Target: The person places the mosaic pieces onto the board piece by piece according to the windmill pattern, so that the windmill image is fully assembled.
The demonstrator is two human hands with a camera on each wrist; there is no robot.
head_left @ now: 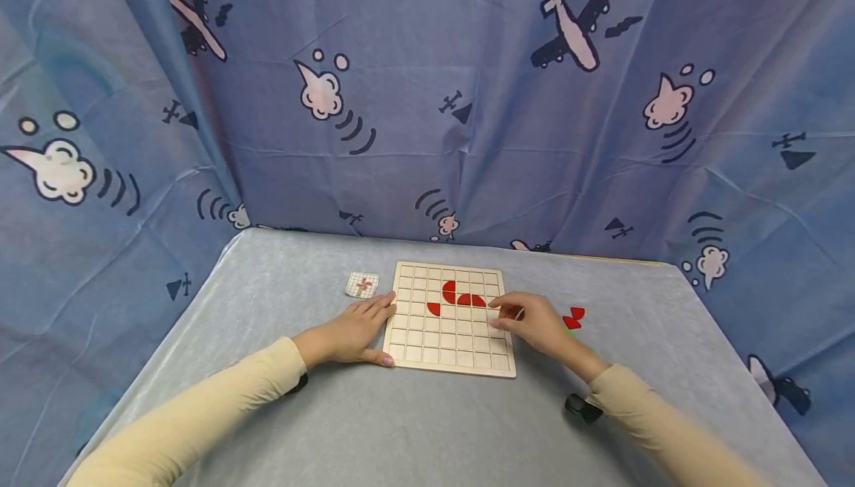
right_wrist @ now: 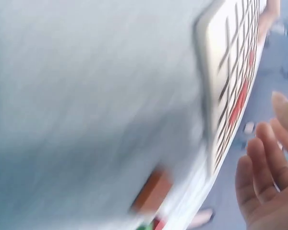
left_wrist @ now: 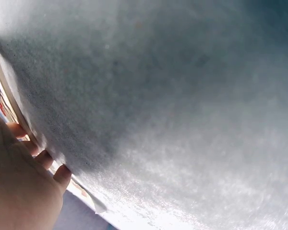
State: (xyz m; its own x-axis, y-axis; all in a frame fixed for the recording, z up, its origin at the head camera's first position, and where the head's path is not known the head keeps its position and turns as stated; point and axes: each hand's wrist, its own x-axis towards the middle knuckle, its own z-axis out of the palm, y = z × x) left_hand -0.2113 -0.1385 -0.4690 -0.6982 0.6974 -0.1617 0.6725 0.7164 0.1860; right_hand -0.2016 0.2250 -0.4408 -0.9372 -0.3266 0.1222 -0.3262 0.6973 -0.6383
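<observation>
A square wooden grid board (head_left: 454, 359) lies on the table with several red quarter-circle pieces (head_left: 449, 292) set in its cells. My left hand (head_left: 354, 329) rests along the board's left edge, fingers extended and thumb near the front corner. Over the board's right edge hovers my right hand (head_left: 531, 320), thumb and forefinger apart, nothing visible between them. In the right wrist view the fingers (right_wrist: 269, 163) of this hand are loosely bent and apart from the board (right_wrist: 216, 43). Beside the right hand lie loose red pieces (head_left: 576, 313).
A small card (head_left: 362, 285) with a grid and red pattern lies left of the board. A bit of green (head_left: 571, 333) shows by the loose pieces. The grey-covered table (head_left: 414, 427) meets a blue printed curtain (head_left: 414, 197) at the back.
</observation>
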